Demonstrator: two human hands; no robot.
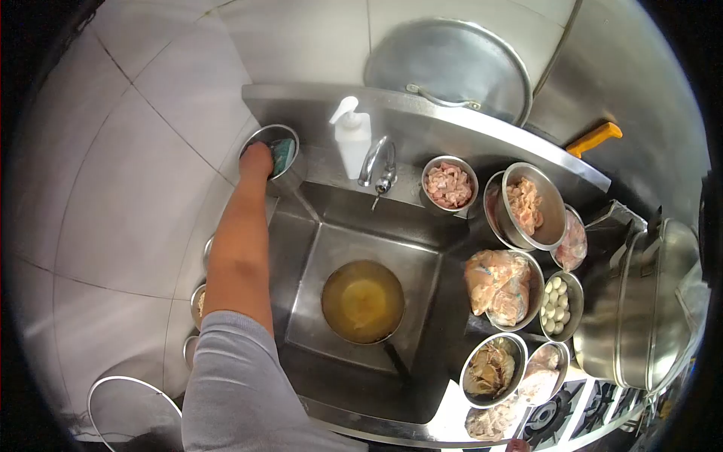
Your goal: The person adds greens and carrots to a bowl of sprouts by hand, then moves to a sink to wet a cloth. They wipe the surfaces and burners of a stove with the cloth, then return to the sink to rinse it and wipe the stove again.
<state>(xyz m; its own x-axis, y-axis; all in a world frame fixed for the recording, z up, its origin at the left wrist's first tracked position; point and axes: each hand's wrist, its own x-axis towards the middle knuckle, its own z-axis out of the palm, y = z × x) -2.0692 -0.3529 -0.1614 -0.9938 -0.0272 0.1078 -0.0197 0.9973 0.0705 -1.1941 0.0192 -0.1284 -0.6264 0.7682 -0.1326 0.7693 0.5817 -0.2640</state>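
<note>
Reaching into a small steel cup (271, 147) on the sink's back corner, the left hand (256, 160) seems to pinch a green scouring pad (284, 156), though its fingers are hidden; tugging could tip the cup into the sink (301, 248).

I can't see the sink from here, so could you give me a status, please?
Left hand in metal cup, on green sponge. Right hand unseen. Soap dispenser beside.

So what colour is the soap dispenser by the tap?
White, clearest in the head view: soap dispenser.
</note>
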